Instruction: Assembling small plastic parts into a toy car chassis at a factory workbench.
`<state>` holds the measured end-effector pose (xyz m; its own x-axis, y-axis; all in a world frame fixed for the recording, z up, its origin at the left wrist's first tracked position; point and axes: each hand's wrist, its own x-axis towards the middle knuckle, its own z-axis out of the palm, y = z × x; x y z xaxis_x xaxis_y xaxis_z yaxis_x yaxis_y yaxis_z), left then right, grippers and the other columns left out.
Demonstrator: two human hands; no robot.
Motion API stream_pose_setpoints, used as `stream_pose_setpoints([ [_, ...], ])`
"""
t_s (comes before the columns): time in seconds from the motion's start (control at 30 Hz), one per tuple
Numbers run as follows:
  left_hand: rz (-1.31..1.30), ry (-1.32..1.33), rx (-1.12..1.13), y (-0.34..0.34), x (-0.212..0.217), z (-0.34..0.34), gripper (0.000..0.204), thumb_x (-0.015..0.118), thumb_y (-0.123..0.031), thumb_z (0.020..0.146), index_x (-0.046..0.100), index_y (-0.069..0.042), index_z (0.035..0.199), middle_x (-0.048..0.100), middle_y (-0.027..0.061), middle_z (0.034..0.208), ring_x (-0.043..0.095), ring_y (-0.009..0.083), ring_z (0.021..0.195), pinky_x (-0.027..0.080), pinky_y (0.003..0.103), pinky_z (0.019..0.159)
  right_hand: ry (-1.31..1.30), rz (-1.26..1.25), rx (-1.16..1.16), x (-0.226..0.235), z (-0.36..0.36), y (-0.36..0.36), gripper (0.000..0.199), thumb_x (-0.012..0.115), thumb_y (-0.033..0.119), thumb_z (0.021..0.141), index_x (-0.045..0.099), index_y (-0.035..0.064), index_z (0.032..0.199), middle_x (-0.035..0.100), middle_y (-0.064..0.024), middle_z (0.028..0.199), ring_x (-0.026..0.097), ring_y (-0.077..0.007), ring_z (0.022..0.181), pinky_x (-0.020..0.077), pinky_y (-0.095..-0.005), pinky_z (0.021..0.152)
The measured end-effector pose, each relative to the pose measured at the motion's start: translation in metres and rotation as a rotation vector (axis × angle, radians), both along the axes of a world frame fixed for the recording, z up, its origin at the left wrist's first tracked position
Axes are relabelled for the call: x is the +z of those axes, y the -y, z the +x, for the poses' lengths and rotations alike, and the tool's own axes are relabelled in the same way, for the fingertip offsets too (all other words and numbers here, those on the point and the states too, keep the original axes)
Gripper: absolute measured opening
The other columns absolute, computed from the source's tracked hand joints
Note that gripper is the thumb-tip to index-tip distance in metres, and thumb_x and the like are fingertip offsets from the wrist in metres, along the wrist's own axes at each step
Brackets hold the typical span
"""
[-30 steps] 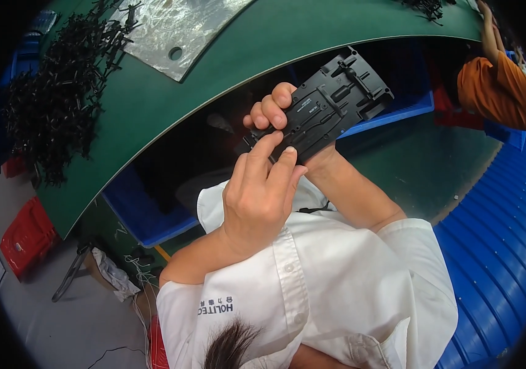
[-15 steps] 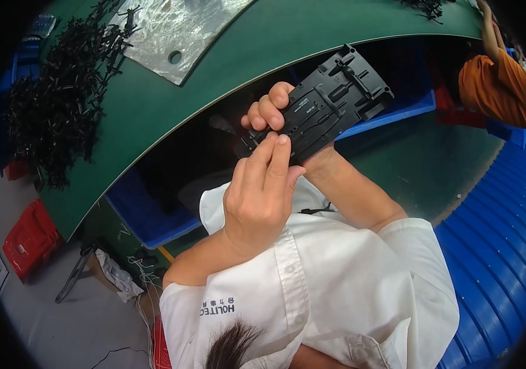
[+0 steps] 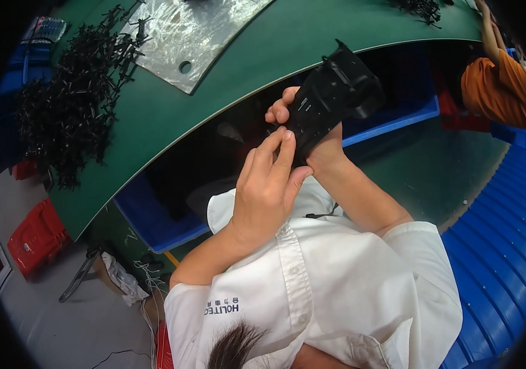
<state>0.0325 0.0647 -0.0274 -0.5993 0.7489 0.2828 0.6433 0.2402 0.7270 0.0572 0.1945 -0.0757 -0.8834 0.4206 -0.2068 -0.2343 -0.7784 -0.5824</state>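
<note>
A green counter (image 3: 312,43) curves across the top, carrying a clear plastic sheet (image 3: 195,31) and a heap of small black parts (image 3: 69,111). Below its edge, a black moulded plastic part (image 3: 330,101) is held up in the air. The right hand (image 3: 312,138) grips it from beneath, fingers wrapped round. The left hand (image 3: 266,190) presses 2 fingertips against its lower end.
</note>
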Motion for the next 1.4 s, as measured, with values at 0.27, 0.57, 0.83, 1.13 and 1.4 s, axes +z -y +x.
stream_pose_setpoints([
  [0.27, 0.169, 0.158, 0.05, -0.004, 0.008, -0.012, 0.047, 0.064, 0.001, 0.066, 0.058, 0.008, 0.112, 0.06, 0.0208, 0.111, 0.058, 0.0289, 0.076, 0.05, 0.032, 0.069, 0.114, -0.034, -0.024, 0.032, 0.001, -0.011, 0.021, 0.051, 0.018, 0.09, 0.055, 0.002, 0.103, 0.059, -0.01, 0.085, 0.059, -0.0222, 0.084, 0.0501, -0.032, 0.078],
  [0.57, 0.416, 1.327, 0.102, 0.018, 0.004, -0.053, 0.038, 0.048, -0.011, 0.08, 0.058, 0.014, 0.108, 0.06, 0.0035, 0.074, 0.05, 0.0055, 0.06, 0.039, 0.017, 0.057, 0.296, 0.405, 0.225, 0.058, 0.006, -0.03, 0.022, 0.051, 0.015, 0.095, 0.055, -0.0003, 0.11, 0.062, -0.0029, 0.093, 0.058, -0.0061, 0.078, 0.0489, -0.0189, 0.067],
  [0.83, 0.49, 1.61, 0.121, 0.014, 0.006, -0.055, 0.04, 0.043, -0.015, 0.084, 0.055, 0.013, 0.108, 0.066, 0.0129, 0.087, 0.064, 0.0155, 0.073, 0.051, 0.025, 0.066, 0.241, 0.559, 0.12, 0.05, 0.006, -0.021, 0.022, 0.054, 0.014, 0.093, 0.056, -0.0031, 0.106, 0.062, -0.0015, 0.087, 0.056, -0.0037, 0.076, 0.0459, -0.0174, 0.07],
  [1.13, 0.495, 1.585, 0.173, 0.011, 0.016, -0.047, 0.034, 0.05, -0.019, 0.091, 0.056, 0.008, 0.11, 0.065, 0.0126, 0.098, 0.064, 0.0162, 0.085, 0.053, 0.029, 0.078, 0.277, 0.575, 0.069, 0.048, 0.009, -0.019, 0.02, 0.054, 0.01, 0.092, 0.055, -0.0052, 0.106, 0.064, -0.0057, 0.087, 0.059, -0.0056, 0.077, 0.0483, -0.0189, 0.071],
  [1.4, 0.478, 1.578, 0.171, 0.016, 0.013, -0.042, 0.03, 0.057, -0.013, 0.089, 0.054, 0.006, 0.111, 0.064, 0.011, 0.099, 0.063, 0.0148, 0.086, 0.053, 0.029, 0.078, 0.273, 0.591, 0.038, 0.048, 0.009, -0.015, 0.018, 0.055, 0.007, 0.091, 0.057, -0.0053, 0.104, 0.065, -0.0064, 0.087, 0.06, -0.006, 0.075, 0.0493, -0.0189, 0.069],
])
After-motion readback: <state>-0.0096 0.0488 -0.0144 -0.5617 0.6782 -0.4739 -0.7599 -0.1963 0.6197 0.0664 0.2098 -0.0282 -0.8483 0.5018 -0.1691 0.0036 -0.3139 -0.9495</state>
